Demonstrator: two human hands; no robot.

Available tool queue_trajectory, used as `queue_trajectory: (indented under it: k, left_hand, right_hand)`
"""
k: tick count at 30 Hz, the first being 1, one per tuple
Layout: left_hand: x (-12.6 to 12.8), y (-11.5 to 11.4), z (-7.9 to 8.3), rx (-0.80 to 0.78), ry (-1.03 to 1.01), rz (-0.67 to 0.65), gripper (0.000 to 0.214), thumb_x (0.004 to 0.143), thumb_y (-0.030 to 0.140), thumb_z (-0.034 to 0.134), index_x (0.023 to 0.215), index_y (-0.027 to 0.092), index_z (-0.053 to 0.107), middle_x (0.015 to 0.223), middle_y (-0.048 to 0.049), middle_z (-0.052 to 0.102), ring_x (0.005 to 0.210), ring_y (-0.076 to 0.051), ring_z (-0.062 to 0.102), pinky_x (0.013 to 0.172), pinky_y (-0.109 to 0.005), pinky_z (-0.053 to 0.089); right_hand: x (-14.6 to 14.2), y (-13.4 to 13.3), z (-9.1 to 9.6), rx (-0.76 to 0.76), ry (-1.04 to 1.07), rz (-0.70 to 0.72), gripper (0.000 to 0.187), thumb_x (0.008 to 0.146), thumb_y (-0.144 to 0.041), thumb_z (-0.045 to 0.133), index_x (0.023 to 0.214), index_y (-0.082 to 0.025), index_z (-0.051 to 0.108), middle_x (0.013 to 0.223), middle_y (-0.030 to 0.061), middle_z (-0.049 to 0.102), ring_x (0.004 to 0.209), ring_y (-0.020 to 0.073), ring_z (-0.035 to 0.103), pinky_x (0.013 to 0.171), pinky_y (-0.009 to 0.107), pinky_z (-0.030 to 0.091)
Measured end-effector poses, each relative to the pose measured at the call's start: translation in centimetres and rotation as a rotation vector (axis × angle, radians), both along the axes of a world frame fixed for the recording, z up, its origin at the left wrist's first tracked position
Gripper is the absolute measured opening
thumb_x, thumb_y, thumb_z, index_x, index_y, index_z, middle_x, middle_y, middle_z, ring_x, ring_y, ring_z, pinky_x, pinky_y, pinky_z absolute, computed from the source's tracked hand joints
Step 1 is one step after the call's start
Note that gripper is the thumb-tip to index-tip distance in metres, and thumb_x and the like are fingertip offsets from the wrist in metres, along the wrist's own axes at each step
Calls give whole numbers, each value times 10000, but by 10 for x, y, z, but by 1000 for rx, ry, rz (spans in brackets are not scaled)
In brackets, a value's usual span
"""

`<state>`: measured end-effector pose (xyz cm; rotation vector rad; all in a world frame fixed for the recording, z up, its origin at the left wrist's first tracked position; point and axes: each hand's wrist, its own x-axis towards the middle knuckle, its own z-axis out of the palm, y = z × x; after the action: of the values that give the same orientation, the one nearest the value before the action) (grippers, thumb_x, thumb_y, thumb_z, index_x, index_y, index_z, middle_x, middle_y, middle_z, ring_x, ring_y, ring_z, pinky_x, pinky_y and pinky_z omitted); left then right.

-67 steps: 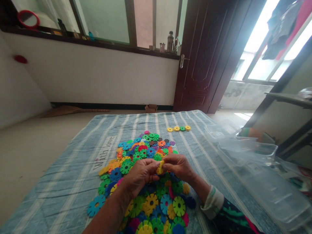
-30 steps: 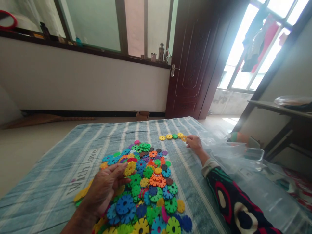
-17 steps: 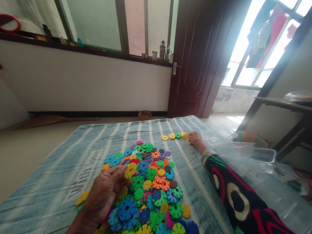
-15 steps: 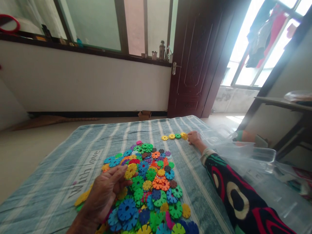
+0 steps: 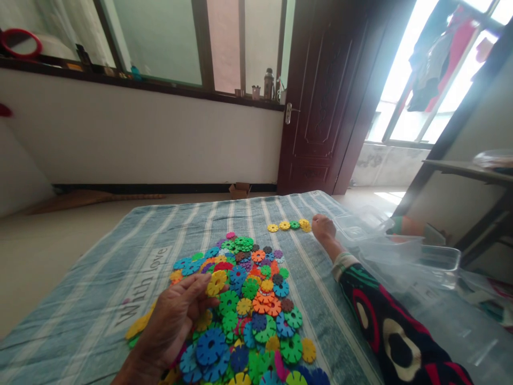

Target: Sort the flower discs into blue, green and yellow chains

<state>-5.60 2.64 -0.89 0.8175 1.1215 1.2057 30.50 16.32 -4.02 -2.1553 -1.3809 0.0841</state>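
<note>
My left hand (image 5: pixel 176 315) pinches a yellow snowflake disc (image 5: pixel 217 283) between thumb and fingers, held above a heap of loose notched plastic discs (image 5: pixel 251 289). Out on the right, my right hand (image 5: pixel 324 229) is closed at the right end of a short row of discs. That row has yellow discs (image 5: pixel 284 225) and one green disc (image 5: pixel 294 225). Overlapping yellow discs (image 5: pixel 305 225) form the end closest to my right fingertips. Whether those fingers touch or hold anything is hidden. Another yellow piece (image 5: pixel 138 324) shows partly behind my left wrist.
A striped blue cloth (image 5: pixel 192 219) covers the surface beneath the discs. Clear plastic containers (image 5: pixel 436 264) stand right of my right arm. Beyond the far edge are a small cardboard box (image 5: pixel 239 191), a dark red door (image 5: pixel 320 96) and a window ledge (image 5: pixel 180 91).
My right hand has drawn slightly to the right, off the row's end disc, and looks more closed. My left hand keeps its yellow snowflake disc. The whole view has shifted a little.
</note>
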Motion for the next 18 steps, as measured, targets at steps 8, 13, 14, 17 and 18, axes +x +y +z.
queue_trajectory:
  k: [8,13,14,17,18]
  left_hand:
    - [-5,2,-4,33,-27,25,92,723,169,686,801,122,677,836,-69,712,699,-215,692,531,-280,592]
    - [-10,2,0,39,-102,66,60,708,159,681,760,130,681,773,-57,716,669,-211,689,499,-280,587]
    - [-11,1,0,36,-121,89,41,710,149,671,746,132,679,761,-51,715,660,-204,687,494,-277,586]
    - [-14,0,2,29,-170,144,38,711,114,648,716,142,674,736,-31,712,643,-185,681,489,-266,583]
    - [-14,0,2,29,-180,147,47,711,107,644,713,142,675,733,-28,711,639,-180,679,489,-264,583]
  right_hand:
    - [-44,11,17,-72,-321,403,236,837,-292,573,1032,-222,687,1150,79,587,1165,232,447,940,329,327]
    - [-54,29,17,-215,-396,480,352,814,-439,593,1037,-181,678,1192,122,555,1185,281,401,935,376,329]
    - [-55,32,16,-240,-405,486,367,812,-454,587,1031,-174,680,1199,128,551,1188,287,398,936,380,331]
    - [-58,41,14,-299,-433,506,414,784,-467,601,1032,-146,684,1220,152,541,1203,313,390,945,395,331]
    - [-59,43,14,-314,-442,514,425,775,-466,606,1034,-138,685,1223,159,539,1205,321,391,946,401,333]
